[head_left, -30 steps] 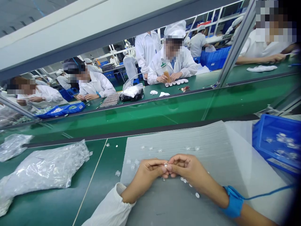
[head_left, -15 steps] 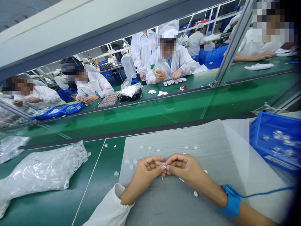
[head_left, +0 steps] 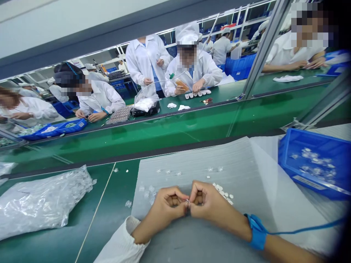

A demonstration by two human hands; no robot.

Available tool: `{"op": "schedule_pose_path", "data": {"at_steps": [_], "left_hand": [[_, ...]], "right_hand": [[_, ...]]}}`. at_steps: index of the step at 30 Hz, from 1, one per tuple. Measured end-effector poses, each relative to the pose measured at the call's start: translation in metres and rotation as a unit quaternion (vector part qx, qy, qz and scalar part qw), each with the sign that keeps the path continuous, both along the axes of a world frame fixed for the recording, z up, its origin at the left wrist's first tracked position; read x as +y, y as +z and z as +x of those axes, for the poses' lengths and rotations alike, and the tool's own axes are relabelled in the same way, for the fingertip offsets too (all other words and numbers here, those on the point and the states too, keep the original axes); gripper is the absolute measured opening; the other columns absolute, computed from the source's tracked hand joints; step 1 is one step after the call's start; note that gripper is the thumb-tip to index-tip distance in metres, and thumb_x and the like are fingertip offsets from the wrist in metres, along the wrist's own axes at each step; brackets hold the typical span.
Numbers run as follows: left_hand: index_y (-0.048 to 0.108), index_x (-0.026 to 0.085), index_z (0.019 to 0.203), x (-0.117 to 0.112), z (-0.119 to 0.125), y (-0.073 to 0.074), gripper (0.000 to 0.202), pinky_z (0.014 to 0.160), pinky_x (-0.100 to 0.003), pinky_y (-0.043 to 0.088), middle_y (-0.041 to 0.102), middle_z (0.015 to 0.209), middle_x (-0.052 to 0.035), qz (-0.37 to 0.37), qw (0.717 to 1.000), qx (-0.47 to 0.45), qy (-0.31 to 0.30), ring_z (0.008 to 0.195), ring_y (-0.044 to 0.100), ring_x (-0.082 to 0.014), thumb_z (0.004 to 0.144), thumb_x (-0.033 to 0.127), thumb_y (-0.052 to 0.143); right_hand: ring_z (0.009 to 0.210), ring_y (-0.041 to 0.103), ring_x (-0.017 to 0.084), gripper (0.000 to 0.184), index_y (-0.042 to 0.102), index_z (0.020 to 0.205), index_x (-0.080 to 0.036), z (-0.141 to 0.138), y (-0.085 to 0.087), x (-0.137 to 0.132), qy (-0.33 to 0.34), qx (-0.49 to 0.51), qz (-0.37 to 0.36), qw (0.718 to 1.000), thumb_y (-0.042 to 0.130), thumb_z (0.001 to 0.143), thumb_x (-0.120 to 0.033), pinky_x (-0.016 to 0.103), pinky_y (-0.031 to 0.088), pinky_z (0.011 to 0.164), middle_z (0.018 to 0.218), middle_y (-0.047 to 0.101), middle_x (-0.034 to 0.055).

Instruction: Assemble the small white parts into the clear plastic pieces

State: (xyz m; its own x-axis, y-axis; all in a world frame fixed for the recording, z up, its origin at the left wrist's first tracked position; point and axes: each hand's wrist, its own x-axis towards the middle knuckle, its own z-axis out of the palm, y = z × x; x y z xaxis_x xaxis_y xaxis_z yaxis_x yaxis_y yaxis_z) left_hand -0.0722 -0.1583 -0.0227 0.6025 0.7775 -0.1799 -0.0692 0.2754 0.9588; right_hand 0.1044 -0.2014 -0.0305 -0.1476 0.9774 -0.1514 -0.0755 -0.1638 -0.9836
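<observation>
Over the grey foam sheet (head_left: 192,157), fingers (head_left: 179,204) of the left hand (head_left: 164,208) and right hand (head_left: 211,204) pinched closed on a tiny part (head_left: 187,200); a slip of that small grip, and a drop among the loose white pieces (head_left: 221,190) nearby.

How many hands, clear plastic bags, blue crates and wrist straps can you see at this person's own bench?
Hands, the left hand and the right hand: 2
Clear plastic bags: 2, one only partly in view at the left edge
Blue crate: 1
Blue wrist strap: 1
Total: 6
</observation>
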Motion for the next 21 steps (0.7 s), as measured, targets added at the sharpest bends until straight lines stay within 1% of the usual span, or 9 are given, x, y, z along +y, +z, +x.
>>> {"op": "schedule_pose_path", "data": {"at_steps": [1, 4, 6, 8, 11, 13, 17, 19, 21], "left_hand": [[0.071, 0.013, 0.080, 0.001, 0.000, 0.003, 0.019, 0.056, -0.019, 0.047, 0.069, 0.072, -0.0010, 0.020, 1.000, 0.006, -0.001, 0.058, 0.060, -0.0075, 0.075, 0.026, 0.083], [0.073, 0.014, 0.087, 0.005, -0.002, 0.015, 0.017, 0.057, -0.020, 0.049, 0.067, 0.074, -0.0009, 0.063, 0.997, 0.043, 0.007, 0.060, 0.060, -0.0084, 0.080, 0.028, 0.079], [0.072, 0.015, 0.090, 0.007, -0.004, 0.019, 0.020, 0.057, -0.021, 0.051, 0.067, 0.074, -0.0011, 0.071, 0.995, 0.069, 0.017, 0.060, 0.062, -0.0098, 0.080, 0.030, 0.078], [0.070, 0.014, 0.088, 0.009, -0.007, 0.019, 0.022, 0.057, -0.022, 0.052, 0.068, 0.071, -0.0013, 0.069, 0.994, 0.085, 0.022, 0.059, 0.063, -0.0111, 0.078, 0.032, 0.079], [0.070, 0.014, 0.085, 0.009, -0.009, 0.013, 0.022, 0.059, -0.024, 0.054, 0.070, 0.067, -0.0025, 0.081, 0.991, 0.107, 0.017, 0.058, 0.066, -0.0136, 0.078, 0.033, 0.079], [0.072, 0.014, 0.085, 0.009, -0.009, 0.010, 0.021, 0.060, -0.025, 0.055, 0.072, 0.067, -0.0034, 0.099, 0.988, 0.119, 0.016, 0.060, 0.067, -0.0148, 0.080, 0.034, 0.077], [0.073, 0.015, 0.082, 0.009, -0.008, 0.007, 0.019, 0.060, -0.024, 0.053, 0.072, 0.071, -0.0037, 0.146, 0.980, 0.132, 0.024, 0.060, 0.067, -0.0144, 0.084, 0.035, 0.073], [0.073, 0.016, 0.083, 0.009, -0.008, 0.007, 0.020, 0.061, -0.024, 0.053, 0.072, 0.073, -0.0038, 0.153, 0.978, 0.137, 0.025, 0.062, 0.067, -0.0148, 0.085, 0.035, 0.072], [0.072, 0.016, 0.085, 0.009, -0.007, 0.007, 0.021, 0.062, -0.025, 0.054, 0.071, 0.071, -0.0034, 0.150, 0.978, 0.144, 0.023, 0.063, 0.067, -0.0150, 0.086, 0.036, 0.070]], "right_hand": [[0.055, 0.058, 0.011, 0.019, 0.054, 0.073, -0.020, 0.002, 0.003, 0.000, 0.004, 0.004, 0.011, 1.000, 0.072, 0.074, -0.016, 0.020, 0.038, 0.048, 0.059, 0.057, -0.0050], [0.071, 0.067, 0.015, 0.017, 0.056, 0.085, -0.020, 0.008, 0.014, 0.001, 0.043, 0.069, 0.015, 0.997, 0.072, 0.080, -0.022, 0.024, 0.048, 0.062, 0.077, 0.066, -0.0006], [0.081, 0.070, 0.017, 0.022, 0.057, 0.096, -0.021, 0.012, 0.019, 0.003, 0.067, 0.092, 0.005, 0.993, 0.073, 0.082, -0.027, 0.027, 0.052, 0.071, 0.087, 0.070, 0.0020], [0.083, 0.071, 0.018, 0.028, 0.057, 0.102, -0.021, 0.014, 0.020, 0.005, 0.073, 0.080, 0.000, 0.994, 0.074, 0.083, -0.032, 0.029, 0.053, 0.075, 0.087, 0.071, 0.0029], [0.079, 0.071, 0.019, 0.027, 0.061, 0.099, -0.020, 0.015, 0.015, 0.008, 0.067, 0.043, -0.004, 0.997, 0.074, 0.083, -0.036, 0.028, 0.053, 0.072, 0.078, 0.073, 0.0029], [0.078, 0.072, 0.019, 0.027, 0.062, 0.097, -0.020, 0.015, 0.011, 0.008, 0.065, 0.033, -0.008, 0.997, 0.074, 0.082, -0.038, 0.029, 0.054, 0.071, 0.076, 0.074, 0.0031], [0.082, 0.073, 0.020, 0.026, 0.064, 0.096, -0.020, 0.013, 0.008, 0.007, 0.064, 0.032, -0.006, 0.997, 0.075, 0.081, -0.037, 0.029, 0.055, 0.072, 0.081, 0.075, 0.0040], [0.083, 0.073, 0.020, 0.024, 0.064, 0.097, -0.020, 0.012, 0.008, 0.006, 0.062, 0.031, -0.006, 0.998, 0.075, 0.081, -0.035, 0.029, 0.055, 0.073, 0.083, 0.076, 0.0044], [0.083, 0.073, 0.020, 0.022, 0.065, 0.097, -0.020, 0.012, 0.007, 0.006, 0.055, 0.031, -0.006, 0.998, 0.075, 0.081, -0.033, 0.029, 0.056, 0.074, 0.083, 0.076, 0.0043]]}}
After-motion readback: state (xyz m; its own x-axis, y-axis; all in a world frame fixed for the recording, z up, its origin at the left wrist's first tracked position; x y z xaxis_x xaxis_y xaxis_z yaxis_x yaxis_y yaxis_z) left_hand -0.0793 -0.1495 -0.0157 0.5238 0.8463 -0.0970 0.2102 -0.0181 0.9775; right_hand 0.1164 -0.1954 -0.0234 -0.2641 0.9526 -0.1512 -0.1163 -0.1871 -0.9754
